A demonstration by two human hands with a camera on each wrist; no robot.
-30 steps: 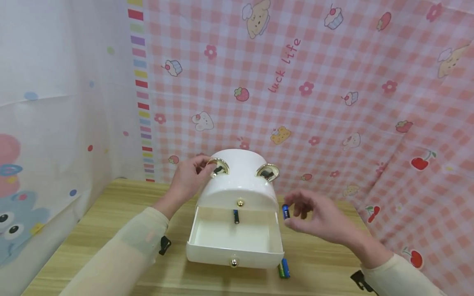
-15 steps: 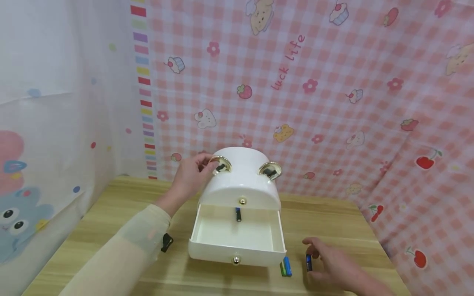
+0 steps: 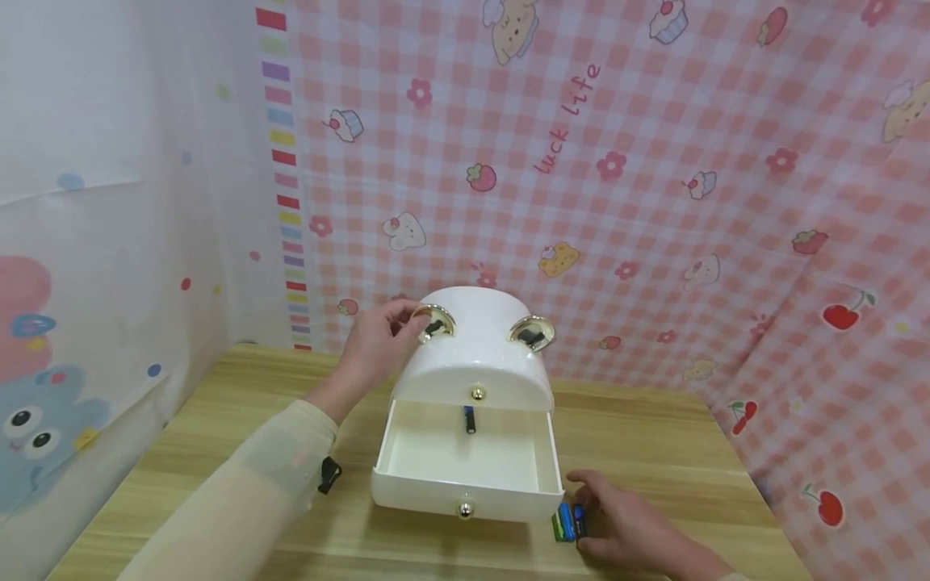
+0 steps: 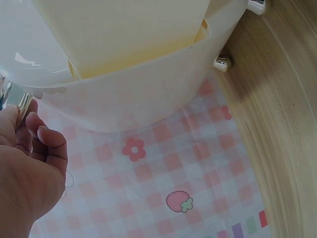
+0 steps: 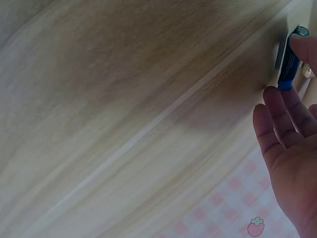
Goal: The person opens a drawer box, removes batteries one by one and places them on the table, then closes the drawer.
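Observation:
A white drawer box (image 3: 479,363) with two gold ear-shaped pieces stands on the table. My left hand (image 3: 378,343) pinches the left gold ear (image 3: 441,317). The box's lower drawer (image 3: 414,499) is pulled out, and a dark battery with a blue end (image 3: 469,420) lies at its back. Beside the drawer's front right corner, my right hand (image 3: 628,528) holds a blue battery (image 5: 290,64) between thumb and fingertips. Right next to it, green and blue batteries (image 3: 563,522) lie side by side on the table. Whether the held battery touches them, I cannot tell.
The wooden table (image 3: 654,436) ends at a pink checked cloth (image 3: 654,226) behind and to the right. A white printed cloth (image 3: 189,202) hangs at the left. Above the open drawer, a shut upper drawer carries a gold knob (image 3: 478,393).
My right hand has carried the blue battery down from beside the box to the table, then left, up against the green and blue batteries. The left hand stays on the ear.

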